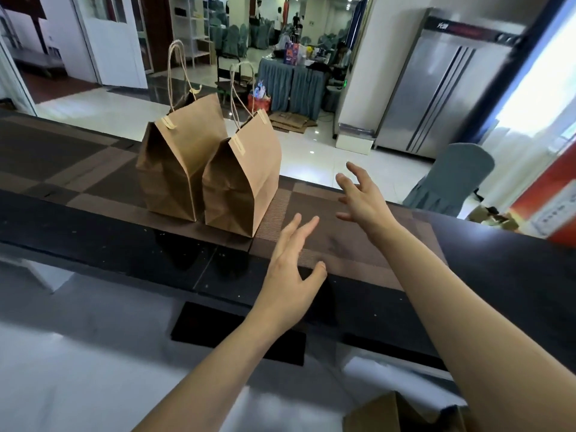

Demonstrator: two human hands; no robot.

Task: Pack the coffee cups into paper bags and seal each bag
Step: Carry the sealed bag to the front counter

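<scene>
Two brown paper bags stand side by side on the woven mat of the dark counter (93,244). The left bag (180,157) and the right bag (246,179) both have their tops folded shut with small paper stickers and twine handles sticking up. No coffee cups are visible. My left hand (290,275) hovers to the right of the right bag with fingers spread, holding nothing. My right hand (364,198) is stretched out further right and farther back, fingers spread, apart from both bags.
A brown paper piece (402,413) lies at the lower right on the grey worktop (78,353). Beyond the counter are a tiled floor, a steel refrigerator (442,88), a covered chair (452,182) and draped tables with people far back.
</scene>
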